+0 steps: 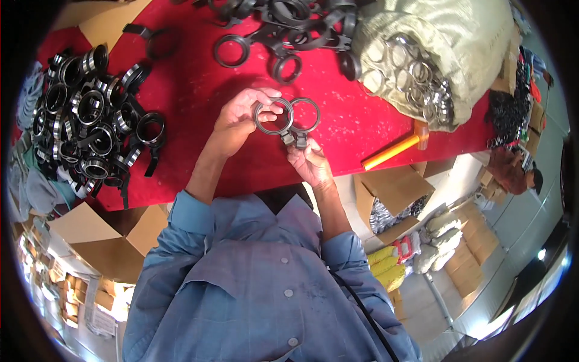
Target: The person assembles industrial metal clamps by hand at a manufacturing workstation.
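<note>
Fingers of the left hand [240,119] are clamped on a dark ring [292,113], some showing through its opening; those of the right hand [313,166] pinch the tab [301,143] under a second ring [319,116] beside it. Both are held above the red table [187,108]. Around them are black rings [329,41], a sack [461,42], a hammer [392,152] and, leftward, a heap of rings [91,111].

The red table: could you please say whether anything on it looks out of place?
One black ring with a tab lies alone between the left pile and the far pile, looking slightly stray. The orange-handled hammer rests close to the near edge of the table, perhaps easily knocked. Nothing looks plainly damaged.
</note>
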The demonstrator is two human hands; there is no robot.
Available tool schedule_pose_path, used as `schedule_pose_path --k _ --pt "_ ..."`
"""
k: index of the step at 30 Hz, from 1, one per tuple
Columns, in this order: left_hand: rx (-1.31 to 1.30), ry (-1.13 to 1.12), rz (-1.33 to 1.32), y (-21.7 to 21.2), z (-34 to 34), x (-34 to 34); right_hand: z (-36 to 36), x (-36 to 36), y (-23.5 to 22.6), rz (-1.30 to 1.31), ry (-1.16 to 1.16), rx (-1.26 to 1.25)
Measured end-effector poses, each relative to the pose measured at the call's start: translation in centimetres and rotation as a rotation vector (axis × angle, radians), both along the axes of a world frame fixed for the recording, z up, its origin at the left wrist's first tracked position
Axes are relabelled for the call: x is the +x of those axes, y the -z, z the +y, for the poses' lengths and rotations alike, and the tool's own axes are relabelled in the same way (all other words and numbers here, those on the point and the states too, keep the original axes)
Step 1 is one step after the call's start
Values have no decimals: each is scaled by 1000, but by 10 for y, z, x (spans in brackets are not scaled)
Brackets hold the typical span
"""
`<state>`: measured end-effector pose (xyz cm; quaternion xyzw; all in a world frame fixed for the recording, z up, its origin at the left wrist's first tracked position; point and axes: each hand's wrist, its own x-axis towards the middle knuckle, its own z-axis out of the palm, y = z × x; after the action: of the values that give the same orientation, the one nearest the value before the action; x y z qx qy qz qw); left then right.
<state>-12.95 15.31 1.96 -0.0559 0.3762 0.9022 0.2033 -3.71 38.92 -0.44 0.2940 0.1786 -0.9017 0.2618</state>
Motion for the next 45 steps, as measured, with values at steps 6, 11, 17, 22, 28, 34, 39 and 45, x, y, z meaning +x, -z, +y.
schedule_pose_path --k 6,11,17,22,28,34,39,45 --pt "49 98 57 -22 31 -8 28 9 -14 101 58 -15" --pt "80 139 24 -29 52 -7 40 26 -14 100 133 -48" --pt "75 172 9 -30 71 -5 47 38 -12 148 130 -11" --pt "79 155 -33 -27 82 -2 49 39 -10 116 142 2" --pt "31 123 -23 -30 101 -1 49 30 -12 89 122 29" --pt "-76 109 -116 -28 113 4 48 27 -11 85 156 -34" --pt "-73 73 -188 -29 123 6 47 27 -6 98 199 -78" --pt "-147 60 -162 -34 129 7 46 25 -7 101 220 -101"
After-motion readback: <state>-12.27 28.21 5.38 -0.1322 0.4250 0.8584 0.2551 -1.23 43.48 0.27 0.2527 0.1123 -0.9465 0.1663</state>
